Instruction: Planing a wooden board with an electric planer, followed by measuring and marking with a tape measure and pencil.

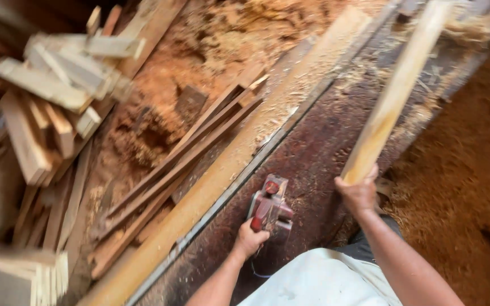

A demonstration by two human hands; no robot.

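Red power planer (pixel 270 207) rests on the counter (pixel 313 153) near its front edge, grasped by the left hand (pixel 250 238), while the right hand (pixel 359 194) clenches a pale wooden strip (pixel 395 93).

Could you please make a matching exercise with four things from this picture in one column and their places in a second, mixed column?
Things:
1. red power planer
2. long pale wooden stick
3. heap of cut wood pieces
4. sawdust

Places:
A. on the ground, far right
B. gripped by the left hand
C. piled at the far left
D. held at its near end by the right hand

Pairs: 1-B, 2-D, 3-C, 4-A
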